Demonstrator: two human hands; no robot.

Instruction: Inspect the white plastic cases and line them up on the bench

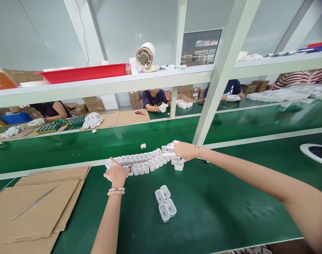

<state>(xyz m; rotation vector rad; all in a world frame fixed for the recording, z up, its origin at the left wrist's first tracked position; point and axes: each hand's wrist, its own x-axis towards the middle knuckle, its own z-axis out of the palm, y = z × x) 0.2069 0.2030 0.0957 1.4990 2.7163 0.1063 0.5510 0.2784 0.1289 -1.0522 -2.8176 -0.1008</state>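
A double row of small white plastic cups (141,167), open side up, runs in a curve across the green work surface. At its left end my left hand (117,174) lies with fingers spread against the end cups, a beaded bracelet on the wrist. My right hand (184,150), with white covers on some fingertips, reaches over the right end, its fingers stretched along the cups. A few looser cups (178,165) sit below that hand, one of them out of line. Nearer to me stands a separate block of several cups (165,204).
Cardboard sheets (34,208) with a thin metal strip (34,204) lie at left. A slanted white post (216,77) rises beyond my right hand. A small white part (143,146) rests on the green belt (118,141). Co-workers sit opposite. A round white-rimmed object (315,154) is at right.
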